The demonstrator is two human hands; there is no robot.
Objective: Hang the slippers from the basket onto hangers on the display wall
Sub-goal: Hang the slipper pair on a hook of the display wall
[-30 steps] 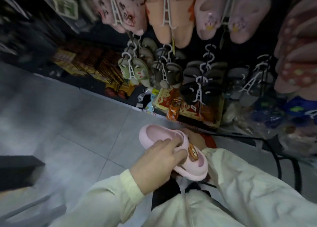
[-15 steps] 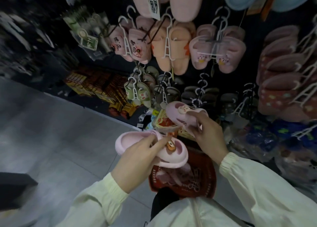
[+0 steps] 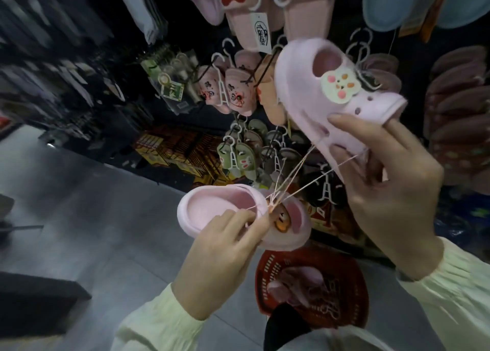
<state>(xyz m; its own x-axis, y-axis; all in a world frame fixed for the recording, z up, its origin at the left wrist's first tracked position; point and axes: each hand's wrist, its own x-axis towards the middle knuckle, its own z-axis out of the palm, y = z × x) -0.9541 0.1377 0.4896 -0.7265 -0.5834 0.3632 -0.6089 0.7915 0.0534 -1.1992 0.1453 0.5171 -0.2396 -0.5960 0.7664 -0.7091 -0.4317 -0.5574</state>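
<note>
- Head view: lower slipper [image 3: 209, 212] is gripped by the left hand [image 3: 217, 265], fingers [image 3: 234, 219] curled, at six o'clock.
- Upper slipper [image 3: 305, 93] is held at one o'clock by the right hand [image 3: 392, 204], strung to the other.
- Basket [image 3: 266, 281] is seen beneath.

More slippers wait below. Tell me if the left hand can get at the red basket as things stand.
Probably not yet. The left hand grips a pink slipper tied by string to the other slipper in the right hand. The basket itself sits open below.
</note>
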